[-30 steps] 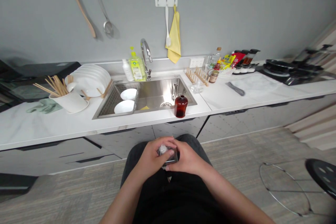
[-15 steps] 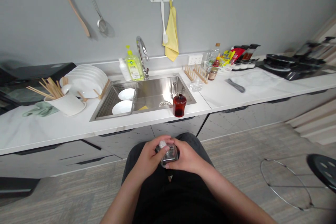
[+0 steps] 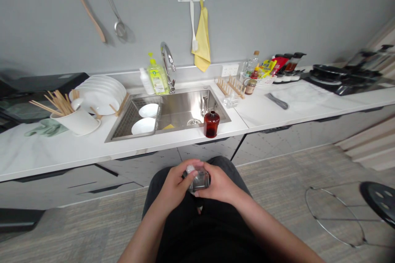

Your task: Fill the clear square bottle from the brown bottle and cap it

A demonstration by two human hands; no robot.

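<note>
Both my hands meet in front of my lap over a small clear glass bottle (image 3: 199,180) with a pale cap. My left hand (image 3: 175,187) wraps its fingers around the bottle's left side and top. My right hand (image 3: 217,184) grips it from the right. An amber-red glass bottle (image 3: 211,123) stands on the white counter (image 3: 77,148) at the sink's front right corner, well beyond my hands.
The steel sink (image 3: 182,109) holds two white bowls (image 3: 145,119) on a rack. Stacked plates (image 3: 100,94), a cup of chopsticks (image 3: 72,115) and a green cloth (image 3: 46,128) are left. Dish soap (image 3: 157,80), condiments (image 3: 262,72) and a stove (image 3: 342,78) line the back. A stool (image 3: 370,209) stands right.
My hands have stayed together on the small clear bottle, shifting it slightly between them. The view has tilted down a little since a second ago.
</note>
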